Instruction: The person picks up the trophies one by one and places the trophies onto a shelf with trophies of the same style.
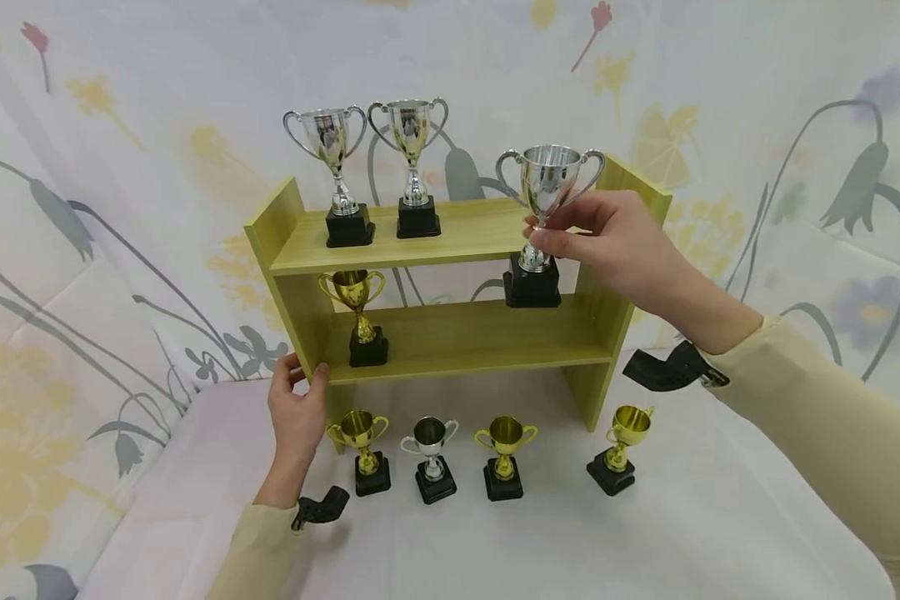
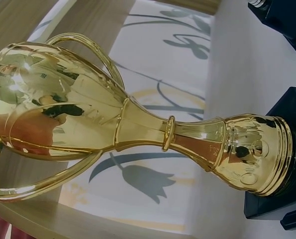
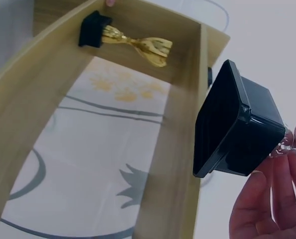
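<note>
Between right-hand fingers (image 1: 562, 243), silver trophy (image 1: 545, 193), cup (image 1: 549, 177) above, base (image 1: 532, 285) below

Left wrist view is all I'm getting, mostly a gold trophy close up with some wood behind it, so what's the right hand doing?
Observer: The right hand holds a silver trophy by its stem.
Operator: Is that trophy resting on anything?
Observer: It doesn't appear to be; the right wrist view shows the bare underside of its black base.
Operator: And what's standing on the shelf's top board?
Observer: On the top board, two silver trophies stand side by side, toward the left end in the head view.
</note>
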`<state>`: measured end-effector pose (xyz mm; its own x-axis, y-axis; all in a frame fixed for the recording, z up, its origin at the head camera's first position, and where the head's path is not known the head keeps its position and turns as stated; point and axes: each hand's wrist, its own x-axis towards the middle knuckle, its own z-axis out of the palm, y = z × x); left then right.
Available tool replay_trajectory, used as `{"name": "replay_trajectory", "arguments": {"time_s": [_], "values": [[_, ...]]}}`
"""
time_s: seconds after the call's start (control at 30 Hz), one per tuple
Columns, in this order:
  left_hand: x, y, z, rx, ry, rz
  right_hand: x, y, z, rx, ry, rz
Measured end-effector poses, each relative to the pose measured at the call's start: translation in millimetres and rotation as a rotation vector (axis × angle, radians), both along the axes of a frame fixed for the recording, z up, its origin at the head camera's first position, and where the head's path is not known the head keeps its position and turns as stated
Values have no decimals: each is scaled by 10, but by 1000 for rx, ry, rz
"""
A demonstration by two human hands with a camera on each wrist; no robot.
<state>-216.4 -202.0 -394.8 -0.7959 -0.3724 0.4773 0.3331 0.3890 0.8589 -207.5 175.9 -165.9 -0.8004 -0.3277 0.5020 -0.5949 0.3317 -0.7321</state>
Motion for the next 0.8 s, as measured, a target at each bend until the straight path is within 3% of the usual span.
{"name": "replay_trajectory", "arguments": {"time_s": [0.3,0.8], "values": [[-5,14,25,11,-4,-9,-45,-21,165,-58,12,-20],[-7,26,-3,22,29,6,-309,-62,288,-149,-12,-46]]}}
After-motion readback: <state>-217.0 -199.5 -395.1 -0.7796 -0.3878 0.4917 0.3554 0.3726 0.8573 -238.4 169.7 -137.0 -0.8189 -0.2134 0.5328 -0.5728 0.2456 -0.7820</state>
